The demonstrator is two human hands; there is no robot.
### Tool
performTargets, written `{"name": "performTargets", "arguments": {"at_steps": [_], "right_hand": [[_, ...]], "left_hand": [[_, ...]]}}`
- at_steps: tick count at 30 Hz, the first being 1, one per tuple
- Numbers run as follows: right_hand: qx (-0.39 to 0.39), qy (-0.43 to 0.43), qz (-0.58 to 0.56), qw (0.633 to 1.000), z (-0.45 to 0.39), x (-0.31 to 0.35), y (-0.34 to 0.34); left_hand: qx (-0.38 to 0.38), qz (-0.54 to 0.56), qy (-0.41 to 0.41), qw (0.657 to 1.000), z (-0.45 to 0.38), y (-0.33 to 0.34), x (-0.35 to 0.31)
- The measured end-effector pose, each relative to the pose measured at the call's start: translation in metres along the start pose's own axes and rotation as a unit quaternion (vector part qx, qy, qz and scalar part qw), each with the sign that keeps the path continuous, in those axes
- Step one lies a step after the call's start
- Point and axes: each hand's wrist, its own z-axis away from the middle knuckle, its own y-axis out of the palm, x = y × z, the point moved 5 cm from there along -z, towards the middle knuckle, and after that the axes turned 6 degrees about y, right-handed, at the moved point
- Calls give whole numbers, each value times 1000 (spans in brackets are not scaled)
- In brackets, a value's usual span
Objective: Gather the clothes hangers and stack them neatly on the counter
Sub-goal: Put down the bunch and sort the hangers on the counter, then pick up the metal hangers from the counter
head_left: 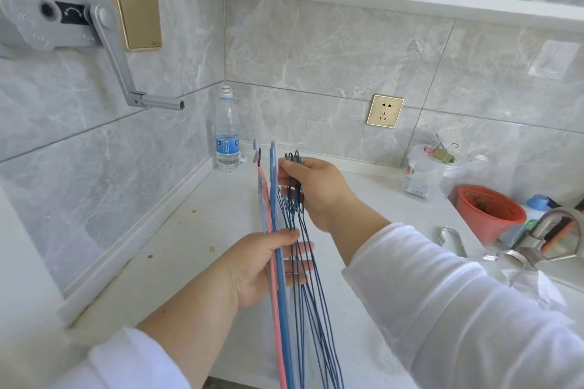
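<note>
I hold a bundle of clothes hangers edge-on above the white counter. It has a pink plastic hanger, a blue plastic hanger and several thin dark-blue wire hangers. My left hand grips the bundle around its middle, thumb on top. Farther away, my right hand pinches the hooks of the wire hangers at the bundle's far end. The near ends run out of the bottom of the view.
A water bottle stands in the back corner. To the right are a clear plastic container with binder clips, a red bowl, a metal carabiner and metal utensils. A grey crank handle juts from the left wall.
</note>
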Motion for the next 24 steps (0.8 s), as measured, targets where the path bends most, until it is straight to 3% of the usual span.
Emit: {"name": "performTargets", "arguments": {"at_steps": [6,10,13,16,19,21,24], "right_hand": [[19,14,-33,999,3,1,-7],[52,40,24,998,10,1,-23],[-37,42,150,987,19,-2,-67],[-188,89,371,905,27,-15,-136],[-265,183,494,807,48,-40,-204],[-279,222,513,781,64,-55,-231],[-236,245,531,776,76,-80,-240]], "left_hand": [[20,18,29,999,-4,9,3],[4,15,60,998,-5,10,2],[2,22,66,998,-6,12,2],[1,29,73,997,-8,14,2],[6,28,71,997,-12,23,5],[12,24,69,997,-15,29,8],[21,13,61,998,-17,38,14]]}}
